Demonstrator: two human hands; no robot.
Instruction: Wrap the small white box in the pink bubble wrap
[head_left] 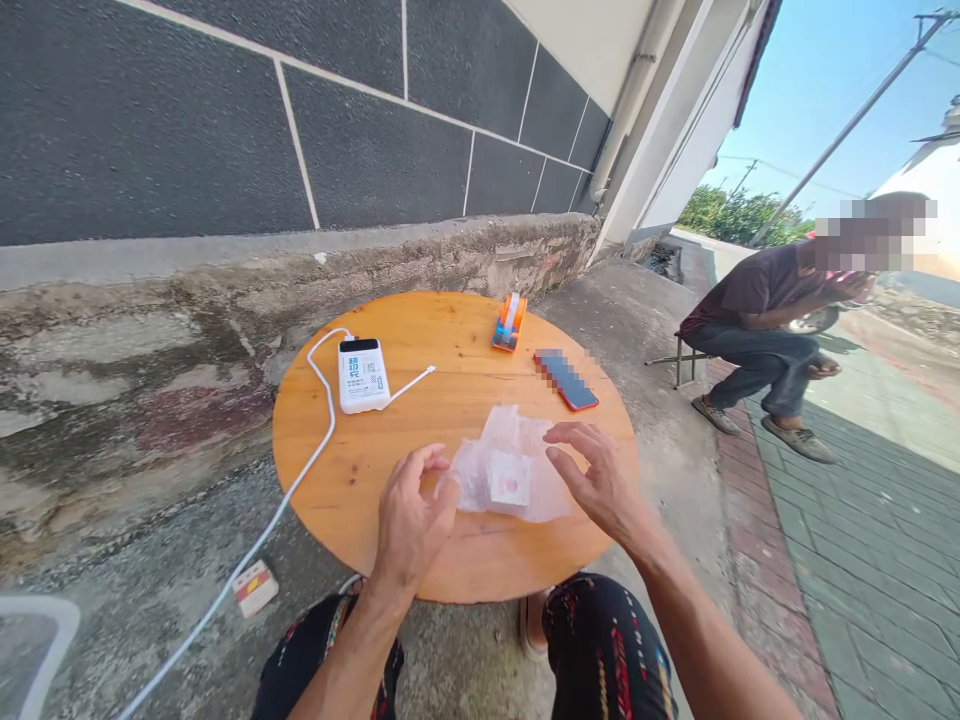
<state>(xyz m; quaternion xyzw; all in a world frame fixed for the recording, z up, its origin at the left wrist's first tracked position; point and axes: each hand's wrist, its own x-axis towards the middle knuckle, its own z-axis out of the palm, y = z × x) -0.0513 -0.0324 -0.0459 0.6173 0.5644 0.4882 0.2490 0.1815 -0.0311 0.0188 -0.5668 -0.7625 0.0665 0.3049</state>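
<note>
Power bank (364,378) lies far left on our table (465,552). Nearer, our left hand (416,512) is parted open beside bubble wrap (502,430); on that, our small white box (510,478) lies flat, marked face up, its long axis unclear to us. Rightward, our right hand (598,475) spreads open.

white cable (288,497) runs off the bottom left edge, phone (576,388) right of centre is part pixelated, and the print on that little box (510,480) mid-frame is too blurry to read
</note>
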